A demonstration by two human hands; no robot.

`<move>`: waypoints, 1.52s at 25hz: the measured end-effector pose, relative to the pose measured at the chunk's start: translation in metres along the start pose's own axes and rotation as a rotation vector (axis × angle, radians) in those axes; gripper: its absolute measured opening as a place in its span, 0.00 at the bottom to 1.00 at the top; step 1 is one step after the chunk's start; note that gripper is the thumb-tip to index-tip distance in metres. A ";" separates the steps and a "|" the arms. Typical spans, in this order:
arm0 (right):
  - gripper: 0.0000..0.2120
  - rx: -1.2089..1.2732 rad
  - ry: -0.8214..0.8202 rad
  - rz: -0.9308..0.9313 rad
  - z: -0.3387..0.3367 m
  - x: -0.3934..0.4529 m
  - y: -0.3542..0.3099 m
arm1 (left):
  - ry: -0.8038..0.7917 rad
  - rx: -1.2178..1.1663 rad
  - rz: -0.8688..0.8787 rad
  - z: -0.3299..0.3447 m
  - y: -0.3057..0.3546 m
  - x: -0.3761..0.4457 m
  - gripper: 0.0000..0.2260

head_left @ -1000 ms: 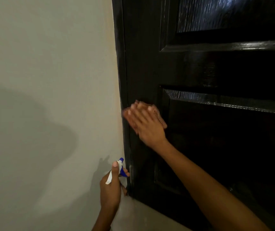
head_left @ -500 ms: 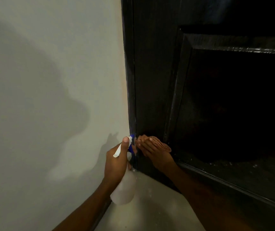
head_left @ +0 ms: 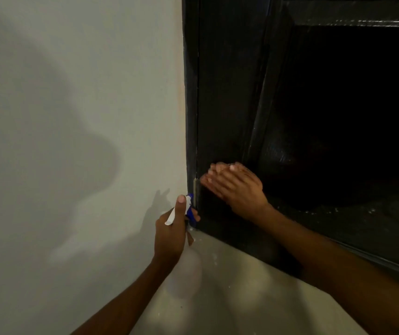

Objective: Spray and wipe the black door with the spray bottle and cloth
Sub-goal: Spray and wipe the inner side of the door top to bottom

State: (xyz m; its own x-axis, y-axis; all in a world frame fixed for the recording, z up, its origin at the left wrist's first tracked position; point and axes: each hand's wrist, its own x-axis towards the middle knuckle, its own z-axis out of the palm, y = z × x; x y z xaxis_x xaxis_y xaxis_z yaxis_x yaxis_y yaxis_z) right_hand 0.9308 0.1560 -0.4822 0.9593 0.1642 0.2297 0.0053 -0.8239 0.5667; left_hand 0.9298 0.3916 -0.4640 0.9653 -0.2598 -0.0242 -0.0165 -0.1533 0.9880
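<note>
The right hand [head_left: 238, 188] is pressing flat, fingers straight, against the black door [head_left: 222, 105]; any cloth is hidden. At seven o'clock, the left hand [head_left: 169, 234] is gripping the spray bottle [head_left: 185, 274].

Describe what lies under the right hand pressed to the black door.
The right hand lies flat and motion-blurred on the black door. The cloth is not visible here; if it is beneath the palm, the hand covers it.
</note>
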 end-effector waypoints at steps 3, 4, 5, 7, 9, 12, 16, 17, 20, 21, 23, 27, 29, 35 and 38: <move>0.40 -0.003 0.241 0.211 -0.060 0.017 0.052 | 0.000 -0.058 0.007 0.008 0.006 0.004 0.30; 0.40 -0.016 0.253 0.254 -0.072 0.019 0.064 | 0.009 -0.085 -0.015 0.013 0.011 0.007 0.28; 0.40 -0.049 0.253 0.275 -0.077 0.020 0.072 | 0.017 -0.112 -0.033 0.015 0.015 0.012 0.27; 0.39 -0.131 0.211 0.218 -0.058 -0.005 0.074 | -0.011 -0.122 -0.031 0.026 0.005 0.015 0.28; 0.36 -0.183 0.147 0.174 -0.023 -0.056 0.066 | -0.061 -0.079 -0.023 0.030 -0.006 0.011 0.29; 0.34 -0.116 0.152 0.272 0.006 -0.134 0.066 | -0.111 -0.032 -0.043 0.027 0.003 0.010 0.26; 0.33 -0.116 0.129 0.288 0.003 -0.164 0.071 | -0.162 0.052 0.069 0.027 0.033 0.007 0.33; 0.32 -0.111 0.137 0.292 0.000 -0.158 0.068 | -0.168 0.036 0.077 0.027 0.035 0.005 0.32; 0.31 -0.103 0.156 0.330 -0.002 -0.163 0.073 | -0.188 0.039 0.030 0.039 0.028 -0.003 0.30; 0.31 -0.110 0.160 0.348 0.000 -0.177 0.077 | -0.205 0.033 0.002 0.046 0.024 -0.006 0.30; 0.31 -0.097 0.178 0.377 0.004 -0.199 0.080 | -0.232 0.000 -0.040 0.053 0.016 -0.008 0.31; 0.32 -0.097 0.164 0.363 0.011 -0.227 0.084 | -0.275 0.064 -0.036 0.061 0.022 -0.010 0.31; 0.33 -0.083 0.166 0.369 0.016 -0.227 0.079 | -0.284 0.099 -0.072 0.064 0.016 -0.016 0.31; 0.34 -0.017 0.130 0.295 0.042 -0.206 0.046 | -0.284 0.216 -0.098 0.058 -0.011 -0.028 0.33; 0.37 0.058 0.164 0.324 0.051 -0.178 0.024 | -0.252 0.203 -0.039 0.046 -0.020 -0.025 0.38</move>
State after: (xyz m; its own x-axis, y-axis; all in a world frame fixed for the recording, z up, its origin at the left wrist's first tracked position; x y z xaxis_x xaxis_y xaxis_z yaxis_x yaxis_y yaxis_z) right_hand 0.7750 0.0788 -0.5498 0.8559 -0.0295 0.5163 -0.2707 -0.8762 0.3987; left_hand 0.8943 0.3568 -0.4903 0.8719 -0.4738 -0.1238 -0.0564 -0.3482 0.9357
